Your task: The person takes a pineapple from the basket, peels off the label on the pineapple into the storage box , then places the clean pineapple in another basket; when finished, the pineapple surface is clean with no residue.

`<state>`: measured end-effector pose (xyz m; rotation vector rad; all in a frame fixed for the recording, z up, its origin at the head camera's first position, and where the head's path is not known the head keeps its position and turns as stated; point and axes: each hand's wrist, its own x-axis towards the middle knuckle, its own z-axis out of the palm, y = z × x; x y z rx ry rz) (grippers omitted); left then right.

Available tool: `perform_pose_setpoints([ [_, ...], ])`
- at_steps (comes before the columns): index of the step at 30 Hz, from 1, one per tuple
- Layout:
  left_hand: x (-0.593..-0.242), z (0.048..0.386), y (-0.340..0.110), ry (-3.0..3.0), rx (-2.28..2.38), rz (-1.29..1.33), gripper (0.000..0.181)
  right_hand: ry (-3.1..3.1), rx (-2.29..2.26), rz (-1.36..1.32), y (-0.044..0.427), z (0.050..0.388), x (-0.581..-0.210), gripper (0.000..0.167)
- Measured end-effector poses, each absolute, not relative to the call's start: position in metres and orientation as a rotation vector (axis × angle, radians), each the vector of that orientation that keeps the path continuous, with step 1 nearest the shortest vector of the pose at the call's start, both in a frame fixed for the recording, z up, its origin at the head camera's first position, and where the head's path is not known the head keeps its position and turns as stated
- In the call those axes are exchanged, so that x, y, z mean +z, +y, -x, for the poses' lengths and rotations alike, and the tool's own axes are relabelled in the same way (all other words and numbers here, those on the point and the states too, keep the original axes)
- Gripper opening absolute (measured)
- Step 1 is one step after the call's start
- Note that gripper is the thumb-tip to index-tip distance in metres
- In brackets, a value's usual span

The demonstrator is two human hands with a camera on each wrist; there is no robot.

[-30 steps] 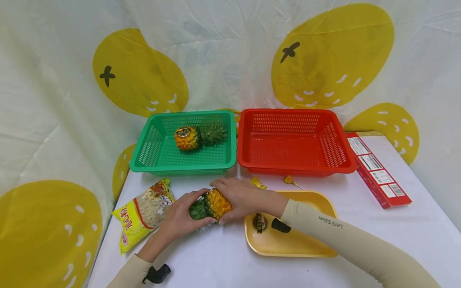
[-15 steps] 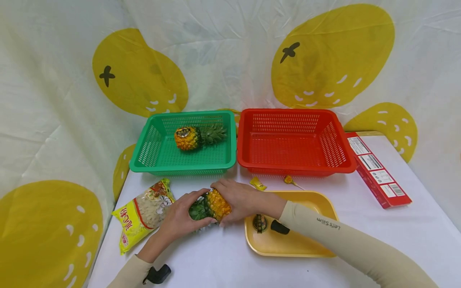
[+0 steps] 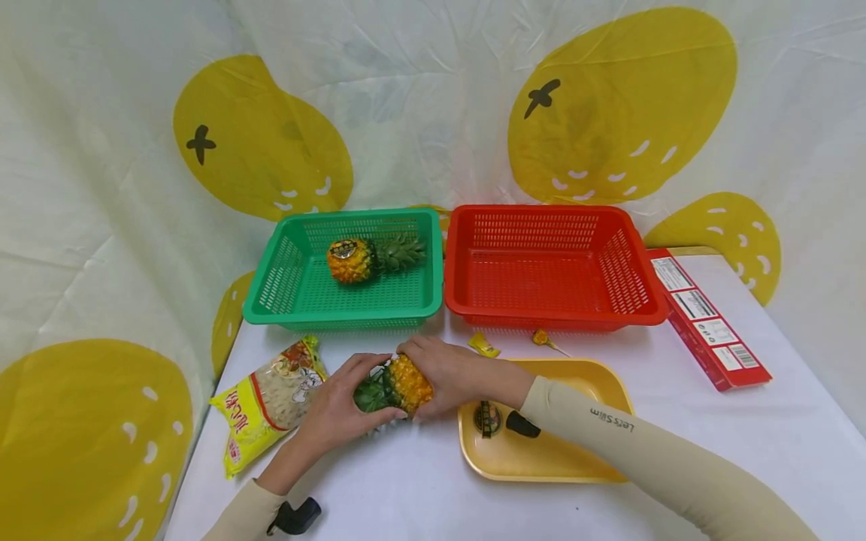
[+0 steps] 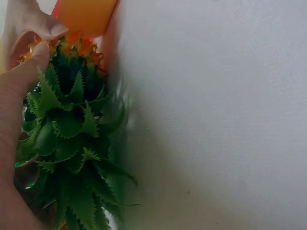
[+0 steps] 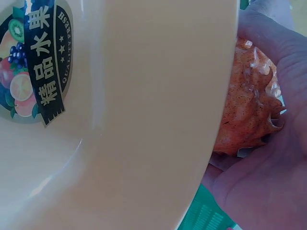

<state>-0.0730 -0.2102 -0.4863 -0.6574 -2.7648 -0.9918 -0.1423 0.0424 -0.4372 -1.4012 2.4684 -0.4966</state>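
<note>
Room over tabletop [image 3: 406, 488] nearside of held pineapple [image 3: 410, 383]; yellow bag [image 3: 280, 398] blocks left, golden tray [image 3: 517, 458] right, green basket [image 3: 345, 315] ahead.

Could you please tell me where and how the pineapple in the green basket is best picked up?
Probably by the pineapple's rounded orange body, from above: it lies on its side, its spiky crown pointing right, and the walls of the green basket rise around it.

Two pineapples [image 3: 411, 382] [image 3: 350, 261], two baskets [image 3: 338, 306] [image 3: 541, 284]
</note>
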Motion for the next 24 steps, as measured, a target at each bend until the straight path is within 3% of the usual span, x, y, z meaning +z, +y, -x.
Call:
perform_pose_setpoints([
  [24, -0.44, 0.096, -0.25, -2.484, -0.967, 0.592, 0.07, 2.464, -0.546, 1.387, 0.044, 0.143, -0.442, 0.104],
])
